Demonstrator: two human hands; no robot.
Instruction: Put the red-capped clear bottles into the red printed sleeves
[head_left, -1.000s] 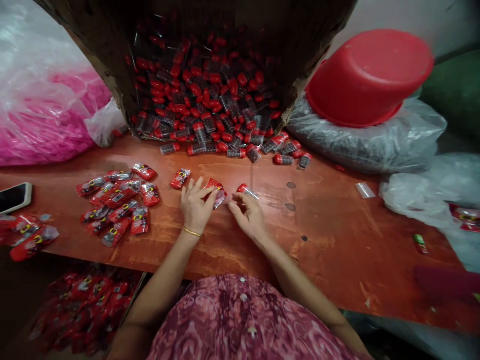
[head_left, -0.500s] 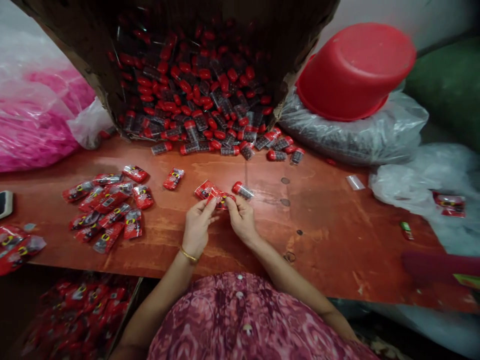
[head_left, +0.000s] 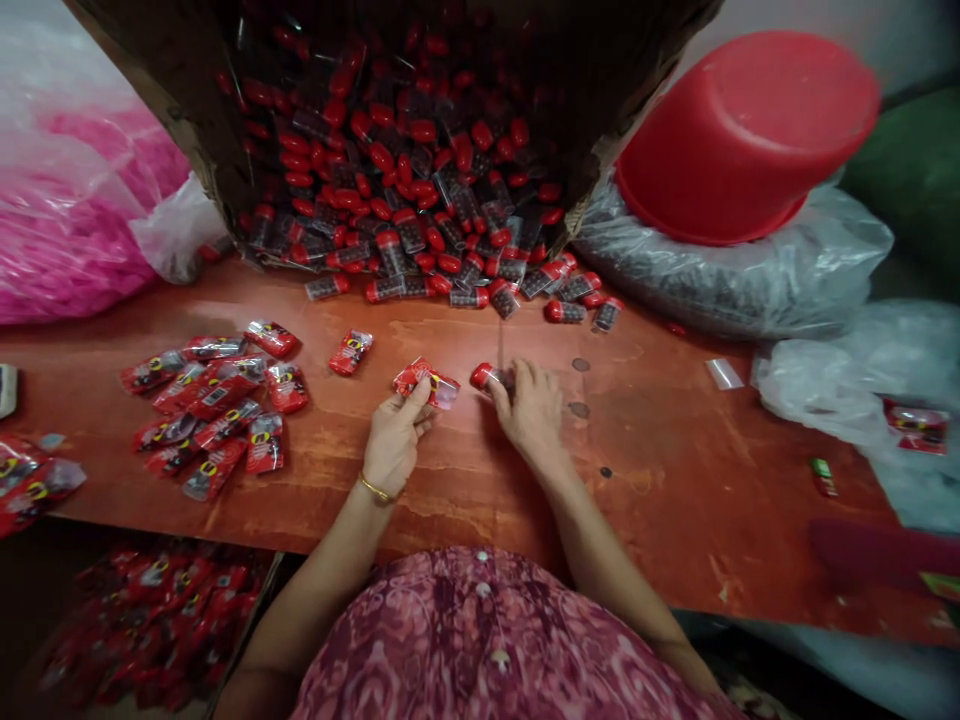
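Sachet (head_left: 425, 383) pinched in left hand (head_left: 396, 445), red-capped vial (head_left: 486, 377) in right hand (head_left: 531, 410), hands just apart

Garment (head_left: 480, 640): loose top or dress, pink and maroon, mottled ikat-style print with pale flecks, soft, lightly creased fabric. Fastening: row of small pale buttons (head_left: 484, 590) down the centre front. Left hand (head_left: 394, 445): one thin gold bangle (head_left: 376, 490) at the wrist. Forearms (head_left: 600, 550): bare.

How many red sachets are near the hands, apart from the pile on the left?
2: the held sachet in the left hand, and the loose sachet lying further forward on the table.
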